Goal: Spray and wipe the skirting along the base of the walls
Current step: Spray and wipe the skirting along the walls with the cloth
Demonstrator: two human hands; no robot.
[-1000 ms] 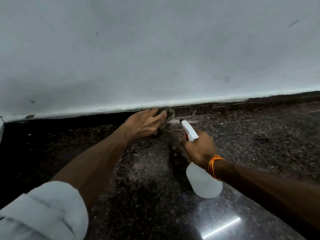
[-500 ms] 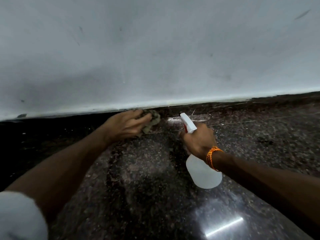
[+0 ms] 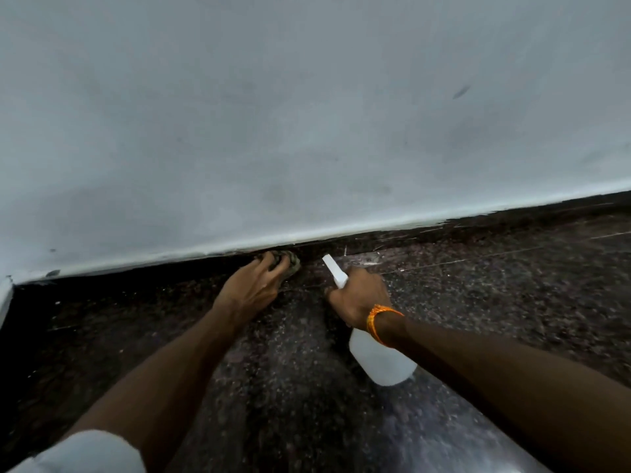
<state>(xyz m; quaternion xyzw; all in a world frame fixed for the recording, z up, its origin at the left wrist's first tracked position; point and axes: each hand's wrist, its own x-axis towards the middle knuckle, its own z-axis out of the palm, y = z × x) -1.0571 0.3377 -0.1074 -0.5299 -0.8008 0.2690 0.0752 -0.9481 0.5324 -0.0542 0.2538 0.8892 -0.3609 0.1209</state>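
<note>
Left hand [image 3: 251,290] fingers curled, pressing cloth [image 3: 288,262] onto dark skirting [image 3: 444,230] at the wall [image 3: 307,114] base; right hand [image 3: 360,297] grips white spray bottle [image 3: 382,360], nozzle toward skirting.

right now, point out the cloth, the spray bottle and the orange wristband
cloth [image 3: 290,262], head view, bunched edge beyond fingertips
spray bottle [image 3: 384,365], head view, white body
orange wristband [image 3: 373,322], head view, top of wrist

Dark speckled stone floor [image 3: 512,302] fills your lower frame, glossy toward the bottom edge. Orange thread band [image 3: 373,324] just right of centre. Your white sleeve [image 3: 92,452] sits lower left. Pale upright strip [image 3: 5,297] at far left, possibly a door frame.
</note>
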